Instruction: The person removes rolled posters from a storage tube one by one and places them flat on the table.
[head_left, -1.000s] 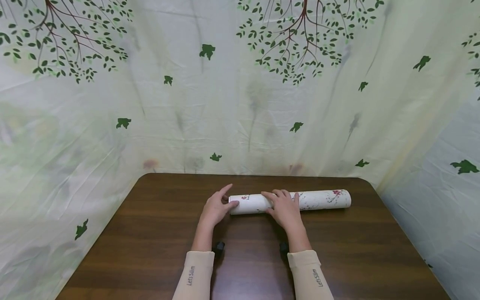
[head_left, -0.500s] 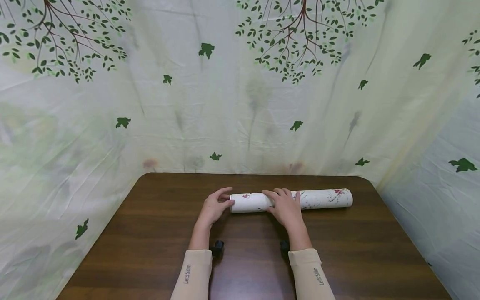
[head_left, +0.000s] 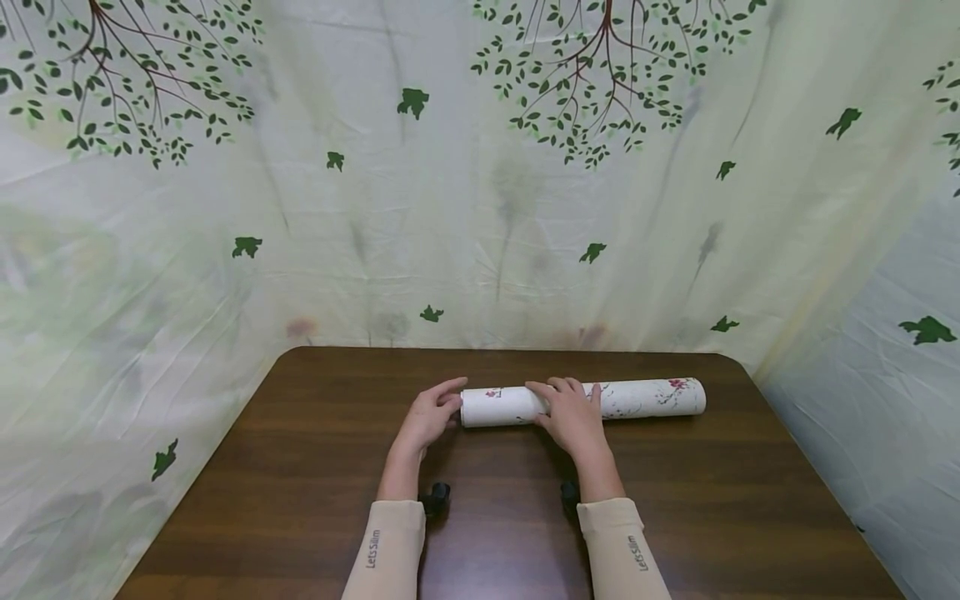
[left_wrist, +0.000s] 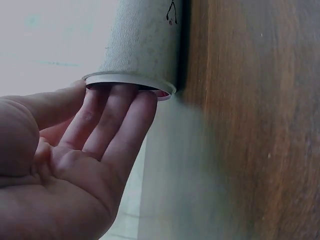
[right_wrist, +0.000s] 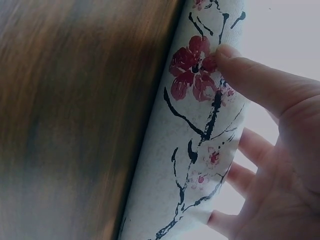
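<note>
left thumb (left_wrist: 55,102) shifted back, fingers (left_wrist: 134,126) just inside floral roll (head_left: 652,399)

The paper roll (head_left: 637,399) looks matt and textured, the wooden table (head_left: 498,533) glossy.

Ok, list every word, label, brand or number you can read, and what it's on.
"Lets Slim": left sleeve, along the forearm; small, so exact spacing is uncertain.
"Lets Slim": right sleeve, likewise small.
White roll: no readable text, just printed flowers and branches.
No numbers readable anywhere.
</note>
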